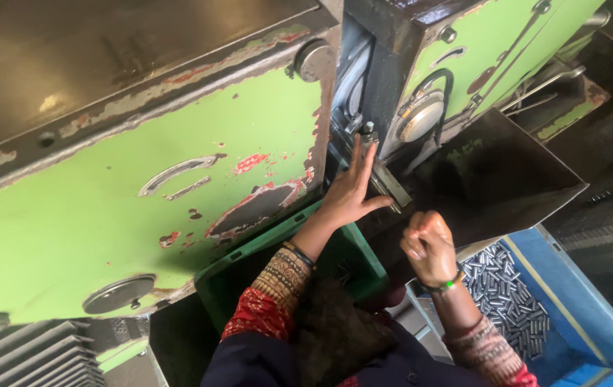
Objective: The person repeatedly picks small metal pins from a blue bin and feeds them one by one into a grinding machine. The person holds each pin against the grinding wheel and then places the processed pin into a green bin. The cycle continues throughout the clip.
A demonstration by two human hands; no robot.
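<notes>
The left hand (349,192) is lying flat with fingers spread open against a metal bracket (385,183) in the gap of the green machine (141,208) — gripping nothing. The right hand (428,247) is hovering clenched in a fist — above the blue crate (578,301) of small metal cylinders (507,294).

Slanted metal bracket (386,185) between green housings

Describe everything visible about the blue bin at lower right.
The blue bin looks like plastic, with a raised rim and a pale stripe along its inner wall. It sits low at the right, below a dark metal chute, and holds a heap of small shiny metal cylinders. The right hand, closed in a fist, hovers beside it without touching.
</notes>
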